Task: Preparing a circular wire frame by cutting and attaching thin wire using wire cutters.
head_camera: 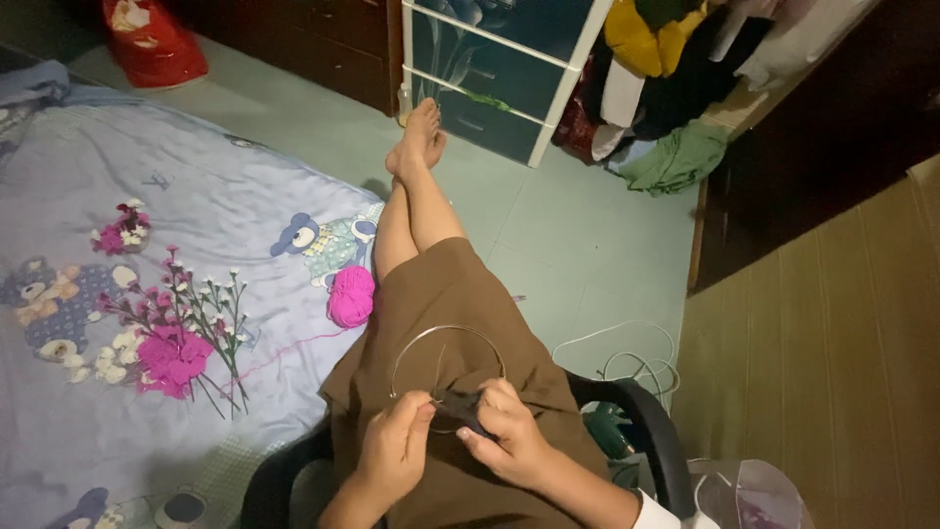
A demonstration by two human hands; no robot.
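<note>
Sitting in a dark chair (646, 431), the person is working over a lap covered by a brown skirt (450, 313), with bare legs stretching out toward the pale tiled floor (587, 245). The left hand (395, 449) is curling its fingers in a narrow pinch on a small dark piece (460, 407) at the base of a thin metal ring (446, 364). The right hand (509, 431) is gripping the same dark piece from the other side, thumb and forefinger closing tight on it. The ring is lying on the lap just above both hands, looping up over the skirt; what the dark piece is made of is too dim to tell.

A ball of pink yarn (351, 296) is resting on the patterned bedsheet (147, 196) beside the person's knee, with a strand trailing away from it. Farther left on the sheet, a bunch of pink and white artificial flowers (176, 343) is lying flat. A drawer unit (499, 69) with white framing is standing beyond the feet, a heap of clothes (666, 88) beside it.
</note>
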